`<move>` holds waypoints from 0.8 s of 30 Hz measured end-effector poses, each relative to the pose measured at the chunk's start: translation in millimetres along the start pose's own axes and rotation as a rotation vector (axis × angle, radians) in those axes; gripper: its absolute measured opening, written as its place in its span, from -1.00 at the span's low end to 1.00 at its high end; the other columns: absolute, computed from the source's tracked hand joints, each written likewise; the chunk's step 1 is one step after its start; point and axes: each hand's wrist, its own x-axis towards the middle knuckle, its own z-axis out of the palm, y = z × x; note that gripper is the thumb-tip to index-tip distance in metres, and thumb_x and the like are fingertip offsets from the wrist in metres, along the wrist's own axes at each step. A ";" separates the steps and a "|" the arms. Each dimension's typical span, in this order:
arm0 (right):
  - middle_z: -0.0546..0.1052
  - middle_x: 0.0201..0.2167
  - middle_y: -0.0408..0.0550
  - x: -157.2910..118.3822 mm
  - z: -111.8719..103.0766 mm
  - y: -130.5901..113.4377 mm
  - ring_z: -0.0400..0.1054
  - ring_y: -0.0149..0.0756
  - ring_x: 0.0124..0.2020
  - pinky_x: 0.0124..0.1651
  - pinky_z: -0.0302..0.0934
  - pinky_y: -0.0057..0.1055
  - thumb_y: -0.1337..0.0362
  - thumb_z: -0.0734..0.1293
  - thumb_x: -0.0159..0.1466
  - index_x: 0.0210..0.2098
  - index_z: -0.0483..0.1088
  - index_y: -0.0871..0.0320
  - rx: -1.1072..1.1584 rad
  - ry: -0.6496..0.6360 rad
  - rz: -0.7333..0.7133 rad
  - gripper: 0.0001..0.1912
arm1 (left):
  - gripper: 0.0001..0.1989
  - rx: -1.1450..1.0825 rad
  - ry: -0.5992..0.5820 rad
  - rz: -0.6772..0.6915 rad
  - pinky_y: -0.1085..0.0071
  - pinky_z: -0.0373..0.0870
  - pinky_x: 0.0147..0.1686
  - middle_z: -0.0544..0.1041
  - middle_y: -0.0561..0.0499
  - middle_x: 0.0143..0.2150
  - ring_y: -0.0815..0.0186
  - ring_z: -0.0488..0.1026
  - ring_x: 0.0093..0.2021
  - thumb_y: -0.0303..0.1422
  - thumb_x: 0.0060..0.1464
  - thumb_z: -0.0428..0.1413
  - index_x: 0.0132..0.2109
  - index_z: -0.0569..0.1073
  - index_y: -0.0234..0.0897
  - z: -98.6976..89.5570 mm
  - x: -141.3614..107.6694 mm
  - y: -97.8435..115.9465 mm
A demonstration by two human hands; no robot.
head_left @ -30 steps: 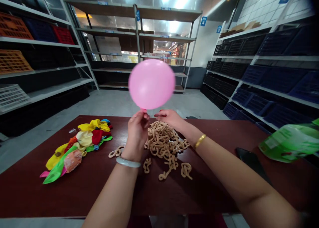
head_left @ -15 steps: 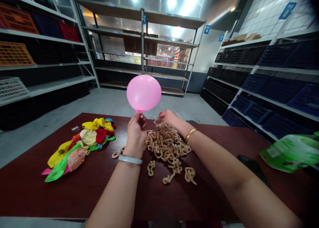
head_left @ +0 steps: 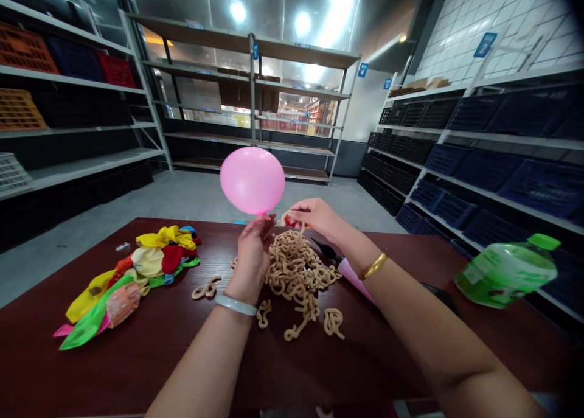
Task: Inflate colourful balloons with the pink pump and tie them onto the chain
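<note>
The pink balloon (head_left: 252, 181) is pinched by its neck, just above the left hand (head_left: 252, 247). Below this grip, a brown table (head_left: 118, 369) is seen. To the left, floppy balloons (head_left: 148, 263) are heaped; far right, a green bottle (head_left: 504, 272) is set. Tan strings (head_left: 296, 269) are piled just beside, one pinched by the right hand (head_left: 318, 216). Far behind, "4" can be read on a blue sign (head_left: 362, 70).

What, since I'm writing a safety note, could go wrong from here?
The pink balloon could slip away or, if untied, lose air, since only the left hand pinches its neck. The tan strand apparently held in the right hand might snag, as similar strands lie heaped in the pile below. The right arm might nudge the pink pump, which it partly hides.
</note>
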 end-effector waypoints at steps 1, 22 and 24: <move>0.56 -0.42 -0.07 -2.7 1.1 -0.8 0.32 -0.41 -0.48 -0.38 0.17 -0.45 0.20 0.34 0.24 -0.28 0.55 0.18 -0.089 0.007 -0.025 -0.80 | -0.79 0.024 -0.022 -0.012 0.58 0.22 -0.57 0.60 -0.03 -0.30 0.38 0.52 -0.35 -0.36 -0.17 0.31 -0.36 0.49 -0.33 2.8 -3.7 -2.7; 0.53 -0.23 0.12 -26.5 30.8 -14.0 0.43 -0.15 -0.26 -0.29 0.19 -0.36 0.33 0.22 0.33 -0.19 0.47 0.22 -1.301 0.008 -0.179 -0.81 | -0.79 0.126 -0.047 -0.149 0.57 0.04 -0.74 0.45 0.10 -0.57 0.44 0.33 -0.66 -0.37 -0.17 0.28 -0.34 0.46 -0.31 6.3 -15.0 -26.1; 0.53 -0.22 0.14 -26.1 35.3 -16.0 0.43 -0.15 -0.25 -0.29 0.20 -0.36 0.37 0.22 0.32 -0.18 0.46 0.23 -1.297 0.004 -0.182 -0.81 | -0.80 0.133 -0.070 -0.153 0.58 -0.06 -0.74 0.38 0.14 -0.63 0.48 0.26 -0.70 -0.37 -0.19 0.29 -0.39 0.43 -0.32 6.1 -15.9 -26.9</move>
